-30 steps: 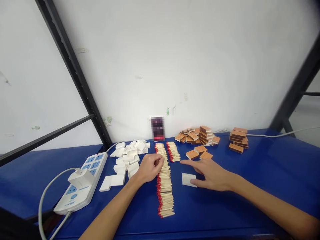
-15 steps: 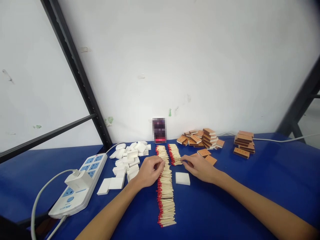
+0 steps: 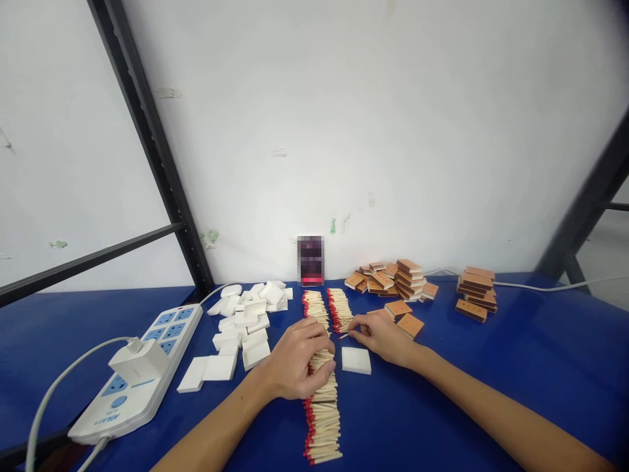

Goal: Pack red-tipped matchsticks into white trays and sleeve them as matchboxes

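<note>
A long row of red-tipped matches (image 3: 322,413) runs down the middle of the blue table (image 3: 515,367). My left hand (image 3: 297,360) lies over this row with its fingers curled around a bunch of matches. A shorter second row of matches (image 3: 338,308) lies just to the right. My right hand (image 3: 381,337) pinches a few matches at the near end of that shorter row. A white inner matchbox tray (image 3: 356,360) rests on the table between my hands.
A heap of white inner trays (image 3: 240,324) sits to the left. Brown matchbox sleeves (image 3: 393,278) are piled at the back right, with a separate stack (image 3: 476,292) further right. A white power strip (image 3: 135,377) with a plugged adapter lies at far left. Black shelf struts frame both sides.
My left hand has slid nearer along the long row and closed on matches. My right hand left the white tray and moved to the short row's near end, pinching matches.
</note>
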`<state>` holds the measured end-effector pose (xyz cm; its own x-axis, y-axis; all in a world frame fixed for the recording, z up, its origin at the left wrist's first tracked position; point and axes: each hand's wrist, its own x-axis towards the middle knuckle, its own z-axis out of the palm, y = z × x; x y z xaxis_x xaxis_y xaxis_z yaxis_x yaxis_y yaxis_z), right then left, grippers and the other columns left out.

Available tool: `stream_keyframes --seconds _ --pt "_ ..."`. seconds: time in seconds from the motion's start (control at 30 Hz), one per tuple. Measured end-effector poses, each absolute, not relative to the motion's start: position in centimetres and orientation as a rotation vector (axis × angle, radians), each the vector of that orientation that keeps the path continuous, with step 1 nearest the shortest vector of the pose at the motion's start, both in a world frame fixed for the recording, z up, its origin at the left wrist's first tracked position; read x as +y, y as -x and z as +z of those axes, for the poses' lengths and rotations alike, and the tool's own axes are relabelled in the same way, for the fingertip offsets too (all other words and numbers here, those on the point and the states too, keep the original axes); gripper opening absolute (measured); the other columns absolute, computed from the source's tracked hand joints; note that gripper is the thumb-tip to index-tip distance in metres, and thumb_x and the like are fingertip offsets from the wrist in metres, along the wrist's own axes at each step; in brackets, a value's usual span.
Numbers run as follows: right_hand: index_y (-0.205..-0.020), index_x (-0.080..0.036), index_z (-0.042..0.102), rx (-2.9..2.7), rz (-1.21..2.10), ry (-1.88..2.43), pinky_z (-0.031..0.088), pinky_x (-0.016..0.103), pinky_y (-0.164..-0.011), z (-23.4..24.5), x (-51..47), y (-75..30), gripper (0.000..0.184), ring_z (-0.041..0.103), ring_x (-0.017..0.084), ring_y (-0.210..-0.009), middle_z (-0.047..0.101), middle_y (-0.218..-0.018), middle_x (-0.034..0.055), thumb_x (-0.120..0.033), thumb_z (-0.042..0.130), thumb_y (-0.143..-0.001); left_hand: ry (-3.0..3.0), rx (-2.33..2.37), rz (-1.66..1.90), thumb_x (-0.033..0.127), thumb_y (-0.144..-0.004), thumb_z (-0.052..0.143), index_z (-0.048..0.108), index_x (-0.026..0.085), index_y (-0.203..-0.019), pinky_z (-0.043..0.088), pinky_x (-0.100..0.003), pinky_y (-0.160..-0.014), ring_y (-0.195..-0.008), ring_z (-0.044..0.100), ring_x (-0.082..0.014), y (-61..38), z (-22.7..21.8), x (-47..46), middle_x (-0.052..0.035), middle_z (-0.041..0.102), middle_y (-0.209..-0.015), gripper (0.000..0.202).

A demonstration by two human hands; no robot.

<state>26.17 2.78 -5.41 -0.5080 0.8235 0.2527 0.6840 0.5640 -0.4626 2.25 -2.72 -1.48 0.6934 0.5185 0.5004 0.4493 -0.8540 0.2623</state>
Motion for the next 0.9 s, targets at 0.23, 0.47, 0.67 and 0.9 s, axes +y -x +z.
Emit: stream_keyframes --seconds 0.23,0.47,0.67,0.9 --pt "-0.088 -0.018 0.069 -2.350 0.410 1.258 0.030 0.024 -0.055 -5.2 2.7 -26.0 0.023 0.048 0.013 -0.054 0.059 -0.059 -0.0017 -0.034 0.052 -0.091 -2.825 0.724 0.811 0.025 -0.077 0.057 0.065 0.016 -0.089 0.042 -0.035 -0.076 -0.080 0.054 -0.0201 -2.8 -1.4 -3.3 -0.0081 0.065 -0.087 0.017" --pt "-0.086 -0.019 0.066 -2.334 0.454 1.291 0.030 0.024 -0.054 -5.2 2.2 -25.9 0.021 0.048 0.013 -0.054 0.056 -0.058 -0.0024 -0.033 0.052 -0.090 -2.747 0.958 1.066 0.021 -0.087 0.045 0.060 0.017 -0.076 0.037 -0.035 -0.072 -0.066 0.051 -0.0154 -2.7 -2.1 -3.1 -0.0040 0.059 -0.066 0.018" --pt "-0.084 -0.019 0.065 -2.365 0.490 1.271 0.030 0.024 -0.055 -4.8 1.9 -26.1 0.020 0.046 0.012 -0.055 0.054 -0.059 -0.0032 -0.033 0.052 -0.090 -2.569 1.105 1.225 0.022 -0.091 0.042 0.060 0.017 -0.081 0.037 -0.030 -0.065 -0.057 0.049 -0.0130 -2.3 -2.9 -2.2 -0.0016 0.059 -0.061 0.021" --pt "-0.090 -0.021 0.066 -2.392 0.549 1.240 0.029 0.024 -0.054 -4.5 1.8 -26.4 0.022 0.045 0.012 -0.056 0.052 -0.059 -0.0037 -0.037 0.050 -0.092 -2.453 1.139 1.192 0.021 -0.092 0.042 0.059 0.017 -0.080 0.035 -0.025 -0.057 -0.059 0.048 -0.0117 -1.8 -3.5 -1.3 -0.0022 0.058 -0.068 0.022"
